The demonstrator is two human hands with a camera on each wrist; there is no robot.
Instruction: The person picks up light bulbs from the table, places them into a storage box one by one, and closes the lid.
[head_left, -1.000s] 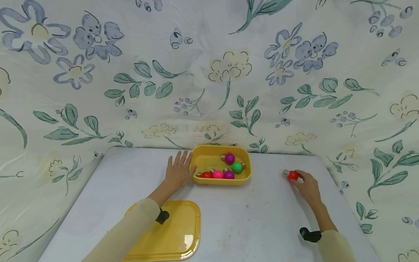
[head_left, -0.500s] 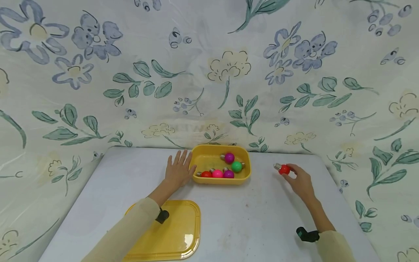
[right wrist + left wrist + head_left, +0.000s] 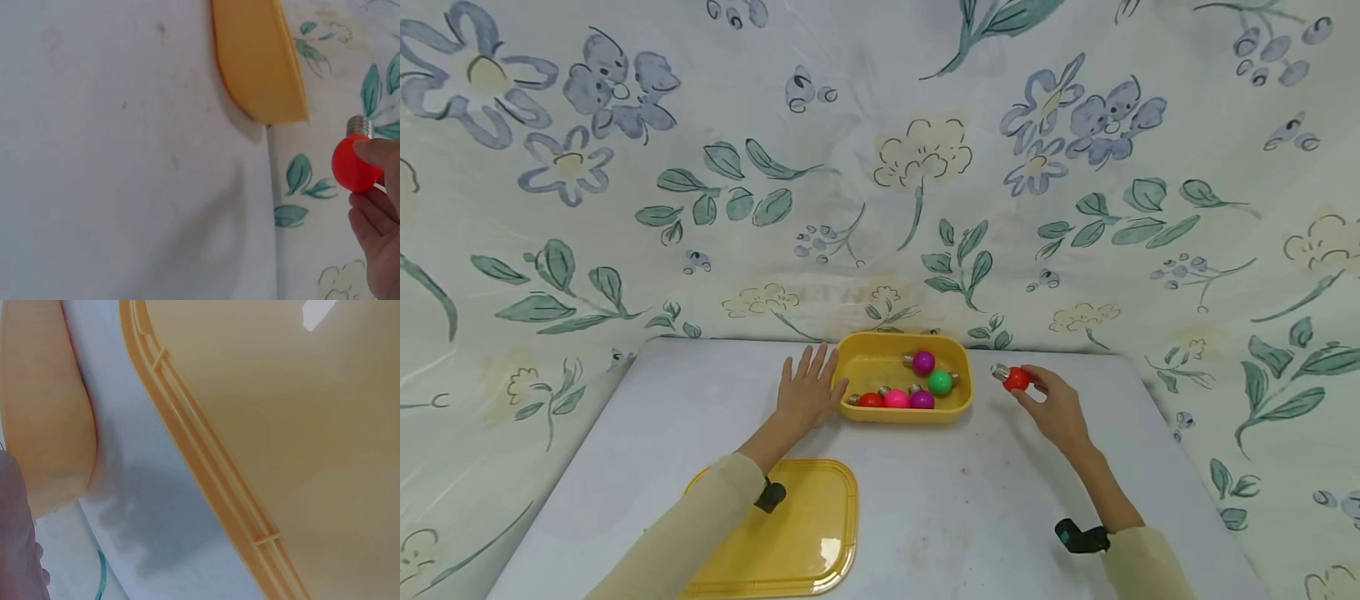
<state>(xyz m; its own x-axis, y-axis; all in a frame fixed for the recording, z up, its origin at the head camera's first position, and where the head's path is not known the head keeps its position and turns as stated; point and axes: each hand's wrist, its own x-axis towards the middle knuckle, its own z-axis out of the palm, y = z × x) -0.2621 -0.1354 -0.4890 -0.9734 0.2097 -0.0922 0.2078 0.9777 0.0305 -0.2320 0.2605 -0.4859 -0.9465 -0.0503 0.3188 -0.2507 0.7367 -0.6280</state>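
Transfer step, by the look of it: a red bulb (image 3: 1017, 379) is being pinched by the right hand (image 3: 1055, 407) above the counter (image 3: 970, 517), near the right end of the yellow tub (image 3: 902, 417), metal base being pointed tubward. Left hand (image 3: 805, 392) is being held fingers spread wide, nothing gripped, at the tub's left end; contact can't be confirmed. Five other bulbs (image 3: 897, 400) are being held in the tub. Next move probably calls for the red bulb being brought over the rim and lowered into bare floor, back left. Yellow tray (image 3: 820, 508) isn't being used.
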